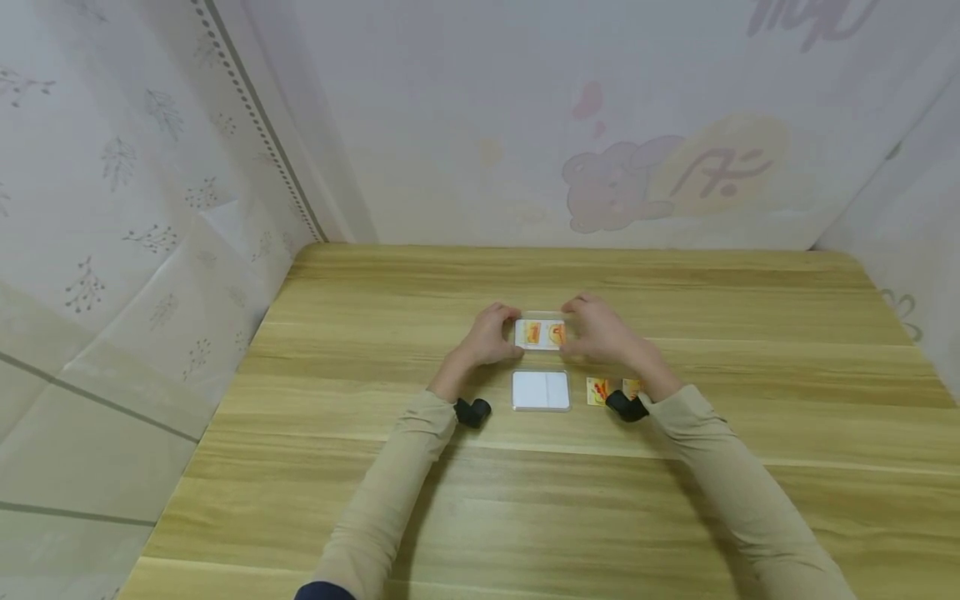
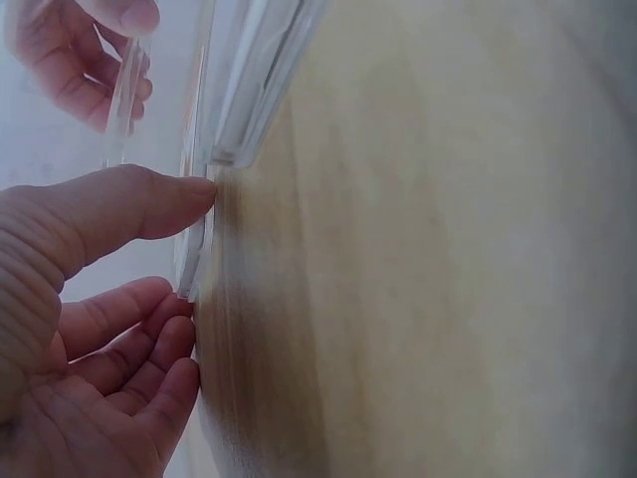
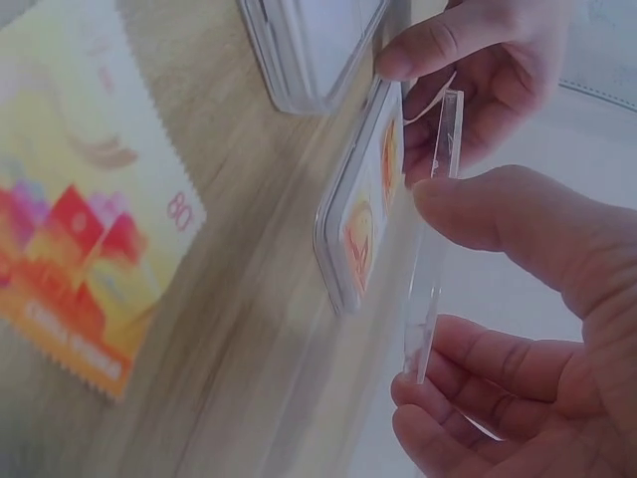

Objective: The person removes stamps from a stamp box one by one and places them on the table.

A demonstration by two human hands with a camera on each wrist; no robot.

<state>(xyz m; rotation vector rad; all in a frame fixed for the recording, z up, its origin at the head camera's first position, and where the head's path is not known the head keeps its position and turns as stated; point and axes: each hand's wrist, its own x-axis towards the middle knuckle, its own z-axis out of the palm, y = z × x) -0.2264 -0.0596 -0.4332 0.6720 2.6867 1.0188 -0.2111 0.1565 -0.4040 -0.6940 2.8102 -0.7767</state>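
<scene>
On the table lies a flat clear plastic case [image 3: 338, 224] with a white insert and two orange-and-yellow postage stamps [image 1: 533, 333] in it. My left hand [image 1: 487, 335] grips this case at its left end, thumb on the near edge and fingers at the far edge. My right hand [image 1: 602, 332] holds a clear lid [image 3: 426, 289] by opposite edges, between thumb and fingertips. In the right wrist view the lid stands tilted just above the stamps, apart from the case at my right hand's end.
Nearer to me lies a second clear case [image 1: 540, 392] with a white insert. To its right are two loose stamps, one stamp [image 1: 597, 392] in plain sight and another stamp [image 1: 632, 387] partly behind the black wrist camera [image 1: 627, 407]. A patterned curtain [image 1: 450, 125] hangs behind the wooden table [image 1: 495, 517].
</scene>
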